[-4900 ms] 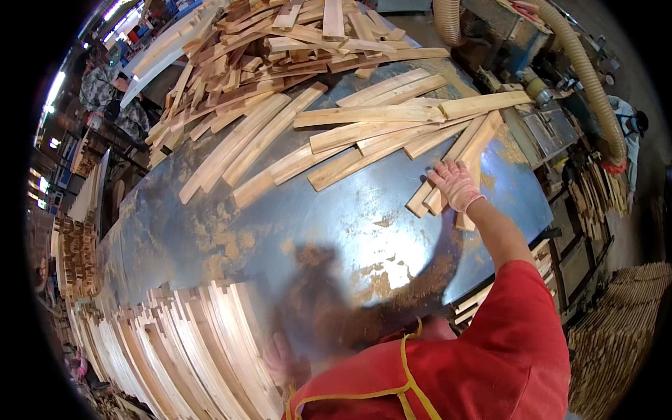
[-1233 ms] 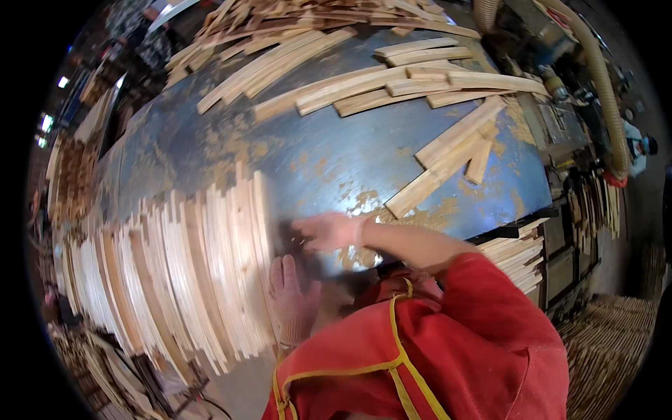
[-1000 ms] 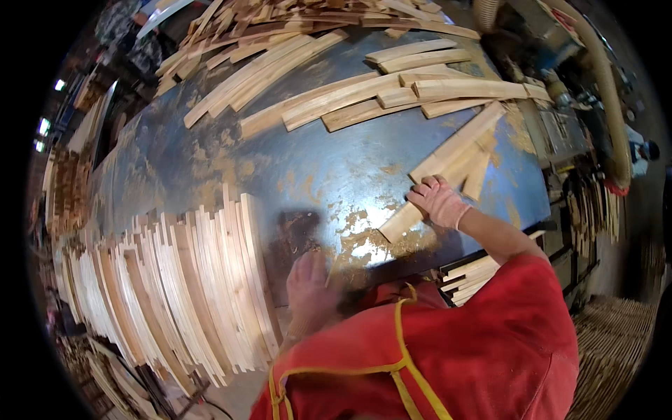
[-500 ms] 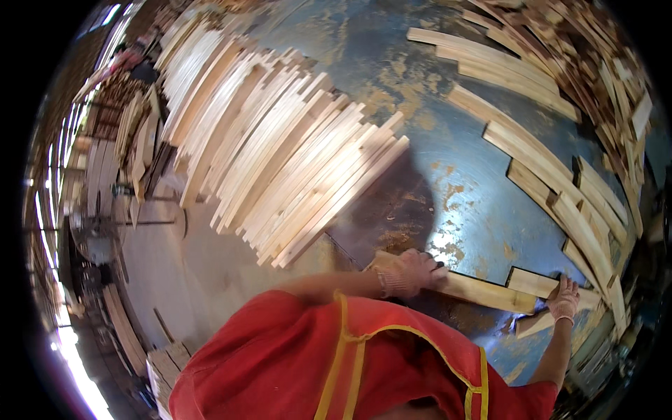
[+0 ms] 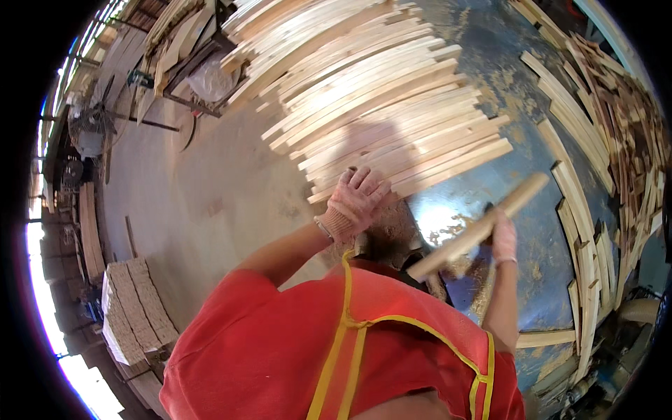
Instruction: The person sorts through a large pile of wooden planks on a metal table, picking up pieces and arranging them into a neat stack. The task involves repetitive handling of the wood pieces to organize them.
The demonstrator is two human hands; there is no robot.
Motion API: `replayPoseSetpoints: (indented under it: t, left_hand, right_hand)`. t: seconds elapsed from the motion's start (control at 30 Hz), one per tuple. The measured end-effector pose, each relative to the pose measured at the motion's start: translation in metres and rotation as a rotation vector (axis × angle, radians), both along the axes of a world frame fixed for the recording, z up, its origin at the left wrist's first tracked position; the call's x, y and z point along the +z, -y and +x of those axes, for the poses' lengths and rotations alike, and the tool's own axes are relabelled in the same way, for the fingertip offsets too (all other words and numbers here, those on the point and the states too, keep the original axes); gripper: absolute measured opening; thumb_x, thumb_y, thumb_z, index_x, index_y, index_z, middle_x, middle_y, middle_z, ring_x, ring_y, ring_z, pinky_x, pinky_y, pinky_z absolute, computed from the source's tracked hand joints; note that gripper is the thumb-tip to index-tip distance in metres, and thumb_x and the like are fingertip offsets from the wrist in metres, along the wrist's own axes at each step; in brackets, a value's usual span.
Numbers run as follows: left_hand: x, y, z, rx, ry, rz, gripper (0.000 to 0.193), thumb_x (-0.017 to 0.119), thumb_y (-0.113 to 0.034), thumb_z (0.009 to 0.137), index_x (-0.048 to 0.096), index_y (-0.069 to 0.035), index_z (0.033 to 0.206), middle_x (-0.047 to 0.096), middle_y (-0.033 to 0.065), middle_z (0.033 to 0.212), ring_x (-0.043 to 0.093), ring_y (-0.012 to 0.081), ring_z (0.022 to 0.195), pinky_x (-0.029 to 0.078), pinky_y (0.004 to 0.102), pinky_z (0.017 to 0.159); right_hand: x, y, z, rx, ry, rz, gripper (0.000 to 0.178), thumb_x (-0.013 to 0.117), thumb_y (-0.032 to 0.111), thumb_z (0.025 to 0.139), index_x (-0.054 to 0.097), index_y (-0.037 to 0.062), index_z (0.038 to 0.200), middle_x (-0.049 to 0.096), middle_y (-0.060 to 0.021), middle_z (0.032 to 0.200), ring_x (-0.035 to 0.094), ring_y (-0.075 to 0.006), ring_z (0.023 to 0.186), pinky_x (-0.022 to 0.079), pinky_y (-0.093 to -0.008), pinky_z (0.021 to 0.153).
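My right hand (image 5: 504,240), in a pale glove, grips a short wooden plank (image 5: 458,245) near its middle. The plank is raised and tilted, its far end up to the right and its near end close to my body. My left hand (image 5: 355,201), also gloved, is at the near end of a long row of pale planks (image 5: 413,150). Its fingers are slightly apart, pointing away from me, with no plank seen in them. Whether it touches the nearest planks I cannot tell. The row lies side by side, with uneven ends.
Curved boards (image 5: 586,262) lie along the right, beside a heap of wood offcuts (image 5: 630,133). A blue, worn metal surface (image 5: 539,301) spreads between. To the left are a floor fan (image 5: 89,129), a block-like stack (image 5: 136,304) and a rack of boards (image 5: 192,59).
My right hand has come leftward from the boards at the right, now lifting a plank. My left hand has left the plank it was on and moved to the row. The view has shifted.
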State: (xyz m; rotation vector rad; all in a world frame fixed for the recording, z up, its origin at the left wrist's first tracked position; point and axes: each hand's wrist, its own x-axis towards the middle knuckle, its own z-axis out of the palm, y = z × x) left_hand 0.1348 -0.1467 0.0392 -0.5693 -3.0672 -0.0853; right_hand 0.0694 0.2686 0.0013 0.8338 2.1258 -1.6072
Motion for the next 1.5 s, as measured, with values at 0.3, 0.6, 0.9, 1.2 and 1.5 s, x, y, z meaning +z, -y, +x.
replayPoseSetpoints:
  t: [0.3,0.6,0.9,1.2,1.5]
  left_hand:
    - [-0.055,0.134,0.011,1.449,0.193,1.656,0.049,0.065,-0.048,0.1,0.069,-0.006,0.125,0.069,0.0094,0.104,0.066,0.0275,0.096,0.054,0.0411,0.084]
    - [-0.01,0.052,0.055,0.336,1.159,1.077,0.045,0.064,-0.046,0.103,0.073,-0.006,0.119,0.074,0.0054,0.103,0.068,0.0204,0.093,0.055,0.037,0.086]
    - [0.011,-0.044,-0.153,0.481,0.751,0.512,0.097,0.056,-0.075,0.092,0.061,0.008,0.141,0.062,0.029,0.147,0.061,0.0419,0.137,0.046,0.0479,0.117]
    - [0.022,-0.186,-0.172,0.357,0.553,0.648,0.103,0.073,-0.05,0.083,0.036,0.008,0.159,0.057,0.033,0.144,0.06,0.0487,0.132,0.049,0.0488,0.113]
    - [0.223,-0.194,-0.19,-0.035,0.022,1.023,0.111,0.081,-0.047,0.08,0.029,-0.002,0.167,0.04,0.0322,0.161,0.042,0.0487,0.149,0.039,0.0467,0.123]
  right_hand:
    - [0.004,0.162,-0.005,-0.067,-0.18,-0.323,0.053,0.074,0.043,0.1,0.057,0.0074,0.135,0.068,-0.0028,0.107,0.061,-0.0129,0.088,0.052,-0.0321,0.074]
    - [0.024,0.122,-0.012,-0.395,-0.296,-0.357,0.065,0.069,0.032,0.1,0.047,0.0009,0.153,0.055,-0.0205,0.151,0.054,-0.029,0.134,0.046,-0.0403,0.109]
    - [0.026,0.032,-0.026,0.019,-0.249,-0.023,0.056,0.067,0.032,0.099,0.057,-0.0006,0.144,0.069,-0.0177,0.132,0.064,-0.0305,0.118,0.048,-0.0419,0.107]
    - [-0.024,-0.011,-0.027,-0.252,-0.369,-0.539,0.074,0.077,0.02,0.098,0.04,-0.0061,0.157,0.066,-0.016,0.138,0.064,-0.0288,0.124,0.047,-0.0407,0.114]
    - [0.211,-0.039,-0.033,-0.341,-0.83,0.083,0.06,0.071,0.031,0.104,0.052,-0.0023,0.15,0.062,-0.0113,0.14,0.059,-0.0197,0.127,0.045,-0.0345,0.111]
